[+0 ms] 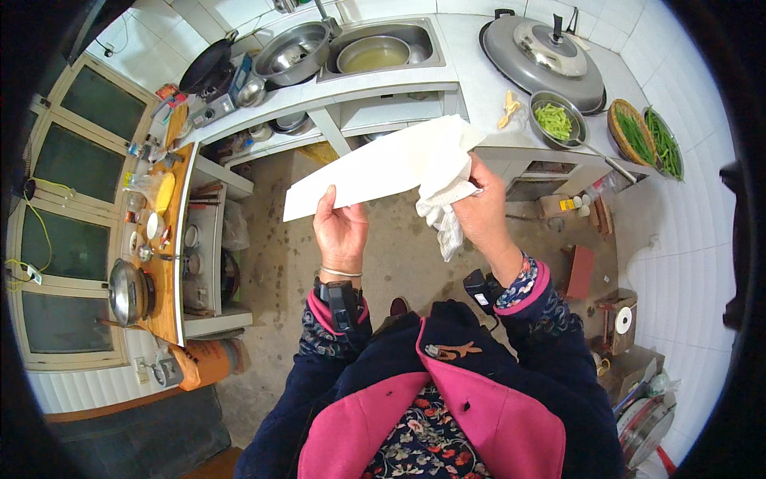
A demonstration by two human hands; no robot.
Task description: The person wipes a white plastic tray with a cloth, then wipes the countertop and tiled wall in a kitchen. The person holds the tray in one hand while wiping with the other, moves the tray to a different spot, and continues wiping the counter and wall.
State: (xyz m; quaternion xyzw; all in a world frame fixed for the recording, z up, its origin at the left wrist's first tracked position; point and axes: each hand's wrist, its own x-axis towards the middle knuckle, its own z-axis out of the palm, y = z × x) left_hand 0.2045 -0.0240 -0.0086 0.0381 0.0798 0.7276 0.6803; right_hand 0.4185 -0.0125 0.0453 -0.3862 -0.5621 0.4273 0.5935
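Observation:
A flat white board-like sheet (pixel 359 170) is held out over the floor, tilted up towards the right. My left hand (pixel 341 230) grips its lower edge near the left end, thumb on the front face. Against the right end, my right hand (pixel 483 200) clutches a crumpled white cloth or paper towel (pixel 443 206), which hangs below the fingers. Part of the cloth lies over the sheet's upper right corner, so that corner is hidden. Whether the sheet is plastic or stiff paper I cannot tell.
Ahead, the counter (pixel 461 78) carries a sink (pixel 431 45), a large lidded wok (pixel 538 57), a pan of cut green vegetable (pixel 553 123) and a wicker basket (pixel 628 132) of greens. A wooden worktop (pixel 170 239) with a lidded pan (pixel 127 292) runs along my left.

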